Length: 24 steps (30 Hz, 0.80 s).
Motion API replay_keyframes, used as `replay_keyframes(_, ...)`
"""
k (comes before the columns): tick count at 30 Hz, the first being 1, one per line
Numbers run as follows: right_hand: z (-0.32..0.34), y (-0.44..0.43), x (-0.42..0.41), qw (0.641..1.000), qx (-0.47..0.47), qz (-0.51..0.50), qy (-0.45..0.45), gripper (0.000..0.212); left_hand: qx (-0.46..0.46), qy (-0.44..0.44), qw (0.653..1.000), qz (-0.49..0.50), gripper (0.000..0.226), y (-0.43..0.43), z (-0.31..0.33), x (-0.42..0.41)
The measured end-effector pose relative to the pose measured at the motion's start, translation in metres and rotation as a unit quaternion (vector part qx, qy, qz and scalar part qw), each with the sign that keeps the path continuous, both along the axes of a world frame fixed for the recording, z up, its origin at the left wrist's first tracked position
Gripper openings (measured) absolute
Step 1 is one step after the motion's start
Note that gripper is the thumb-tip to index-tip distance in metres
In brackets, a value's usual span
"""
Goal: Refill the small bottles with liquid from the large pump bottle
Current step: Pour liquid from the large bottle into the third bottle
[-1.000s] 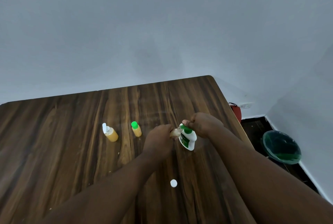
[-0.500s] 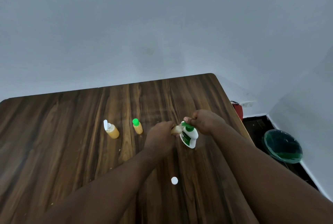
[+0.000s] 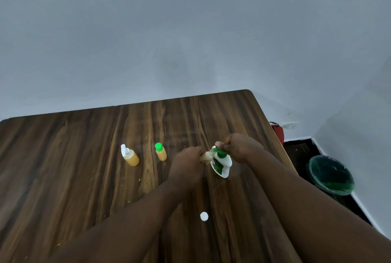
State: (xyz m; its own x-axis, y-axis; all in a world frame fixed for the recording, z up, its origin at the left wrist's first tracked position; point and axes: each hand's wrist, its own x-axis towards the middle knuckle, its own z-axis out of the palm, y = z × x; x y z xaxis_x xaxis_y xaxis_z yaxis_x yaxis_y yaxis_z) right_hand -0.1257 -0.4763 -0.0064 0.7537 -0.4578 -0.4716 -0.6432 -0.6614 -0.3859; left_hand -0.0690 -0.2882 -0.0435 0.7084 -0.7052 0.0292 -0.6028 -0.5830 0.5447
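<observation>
We see barely any change over the last second: the left hand (image 3: 188, 165) still wraps a small bottle (image 3: 204, 156) held against the spout, and the right hand (image 3: 243, 148) still curls round the green head of the large pump bottle (image 3: 222, 165), thumb on top, so we judge this fill is mid-pump (not done). The large pump bottle stands right of centre on the table (image 3: 84, 178), long axis near upright, top leaning slightly left, spout pointing left at the small bottle's mouth.
</observation>
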Motion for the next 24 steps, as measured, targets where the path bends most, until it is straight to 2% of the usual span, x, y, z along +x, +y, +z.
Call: replay_keyframes(24, 0.0028, -0.0009, 0.0003, 1.000, -0.003, 0.012, -0.006, 0.053, 0.004, -0.009, 1.000, 0.002, 0.010, -0.0007, 0.0026, -0.0015)
